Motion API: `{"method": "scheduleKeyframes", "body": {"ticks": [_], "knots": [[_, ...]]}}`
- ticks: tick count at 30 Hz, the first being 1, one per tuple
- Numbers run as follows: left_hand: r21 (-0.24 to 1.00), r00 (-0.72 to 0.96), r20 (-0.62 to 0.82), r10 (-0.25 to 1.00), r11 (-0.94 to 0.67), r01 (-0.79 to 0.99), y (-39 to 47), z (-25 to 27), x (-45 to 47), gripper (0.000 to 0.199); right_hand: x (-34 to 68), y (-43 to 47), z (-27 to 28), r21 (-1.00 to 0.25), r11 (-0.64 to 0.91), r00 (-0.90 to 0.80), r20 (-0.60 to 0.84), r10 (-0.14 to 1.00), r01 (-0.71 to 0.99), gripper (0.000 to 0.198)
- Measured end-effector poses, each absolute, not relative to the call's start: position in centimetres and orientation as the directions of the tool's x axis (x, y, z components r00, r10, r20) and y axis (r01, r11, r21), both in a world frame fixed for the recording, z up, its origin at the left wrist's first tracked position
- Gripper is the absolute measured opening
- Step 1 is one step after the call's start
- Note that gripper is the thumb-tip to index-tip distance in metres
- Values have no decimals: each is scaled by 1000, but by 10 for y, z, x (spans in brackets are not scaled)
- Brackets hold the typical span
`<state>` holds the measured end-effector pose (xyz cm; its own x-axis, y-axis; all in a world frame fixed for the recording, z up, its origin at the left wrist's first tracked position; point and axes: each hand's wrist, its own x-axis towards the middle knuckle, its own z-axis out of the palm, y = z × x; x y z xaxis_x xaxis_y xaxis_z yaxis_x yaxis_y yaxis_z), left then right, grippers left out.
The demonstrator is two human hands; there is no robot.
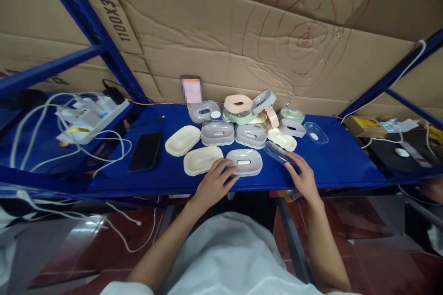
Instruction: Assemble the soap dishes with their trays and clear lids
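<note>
A grey soap dish with a slot in its middle lies near the front edge of the blue table. My left hand is at its left end, with fingers on the rim and the thumb along the front side. Tilted between the thumb and fingers of my right hand is a clear plastic lid, just right of that dish. Cream trays lie beside my left hand. Behind them sit more grey dishes, a peach dish and a cream insert.
A black phone lies at the left, near a white power strip with tangled cables. Another clear lid is at the right. Cardboard stands behind the table, between blue metal posts. Small boxes sit far right.
</note>
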<state>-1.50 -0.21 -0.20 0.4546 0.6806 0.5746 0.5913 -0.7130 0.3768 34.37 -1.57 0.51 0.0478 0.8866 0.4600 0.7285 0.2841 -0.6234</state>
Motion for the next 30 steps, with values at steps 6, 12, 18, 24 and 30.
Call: {"method": "scheduleKeyframes", "body": {"ticks": [6,12,18,24,30], "knots": [[464,378,571,729,-666,584,-2,-5,-16,38,289,-16,13,-642,455,-160,464,871,617,38],[522,366,529,765,-634,570,0,-10,-18,62,262,-9,11,-495,604,-438,418,796,625,47],[481,365,587,723,-673,561,1,-15,-18,52,257,-15,4,-372,659,-501,439,745,653,63],[473,358,599,716,-677,563,1,-16,-18,50,255,-20,-1,-331,673,-486,493,721,662,70],[474,376,596,709,-689,548,-2,-15,-15,46,257,-20,-6,-323,685,-460,550,697,653,72]]}}
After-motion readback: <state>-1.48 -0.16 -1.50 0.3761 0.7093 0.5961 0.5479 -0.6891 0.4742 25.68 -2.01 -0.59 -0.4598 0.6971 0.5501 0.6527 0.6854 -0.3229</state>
